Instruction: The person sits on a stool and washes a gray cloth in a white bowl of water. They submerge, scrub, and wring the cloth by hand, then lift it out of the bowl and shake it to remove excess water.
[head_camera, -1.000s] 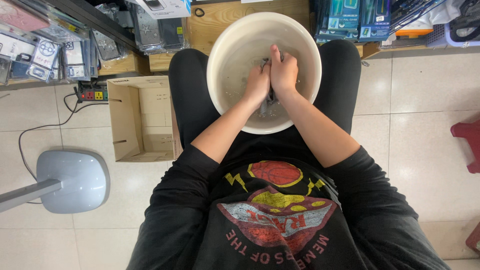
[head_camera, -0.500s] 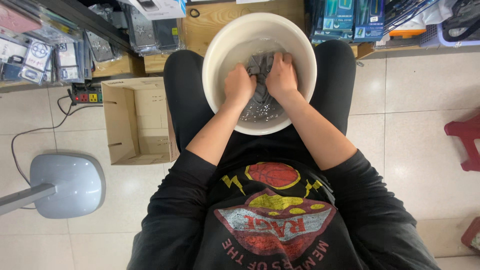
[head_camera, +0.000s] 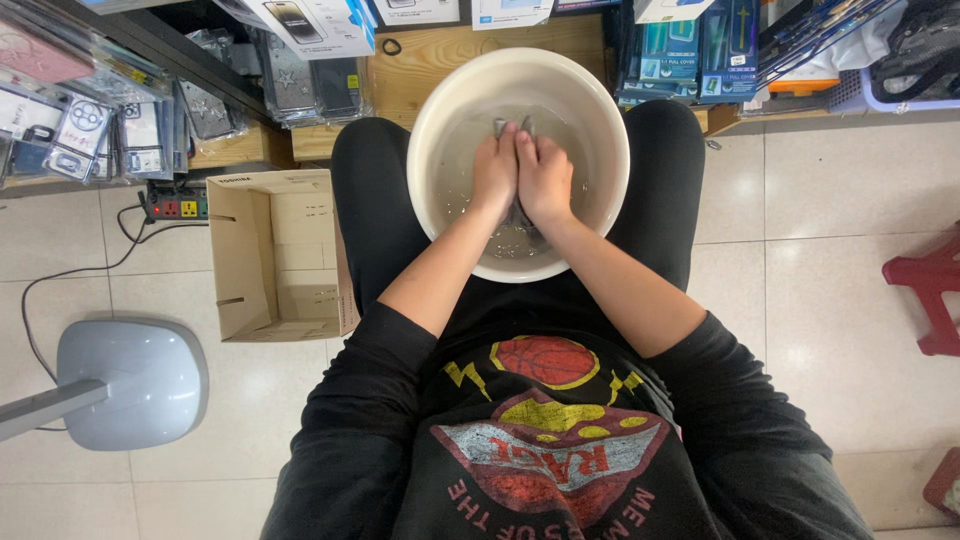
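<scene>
A cream round basin (head_camera: 590, 110) with shallow water rests between my knees. A grey wet cloth (head_camera: 520, 222) lies in it, mostly hidden under my hands. My left hand (head_camera: 495, 170) and my right hand (head_camera: 545, 178) press side by side on the cloth, fingers closed around it. A small grey end of the cloth shows beyond my fingertips. I sit in dark trousers and a black printed shirt.
An empty cardboard box (head_camera: 270, 255) lies on its side left of my leg. A power strip (head_camera: 178, 206) with a cable sits behind it. A grey fan base (head_camera: 125, 385) stands lower left. Wooden shelves (head_camera: 440, 60) with packaged goods line the far side. A red stool (head_camera: 930, 290) stands at right.
Both hands have come together over the cloth and shifted towards the basin's middle; before, they were apart, rubbing the cloth nearer the far rim.
</scene>
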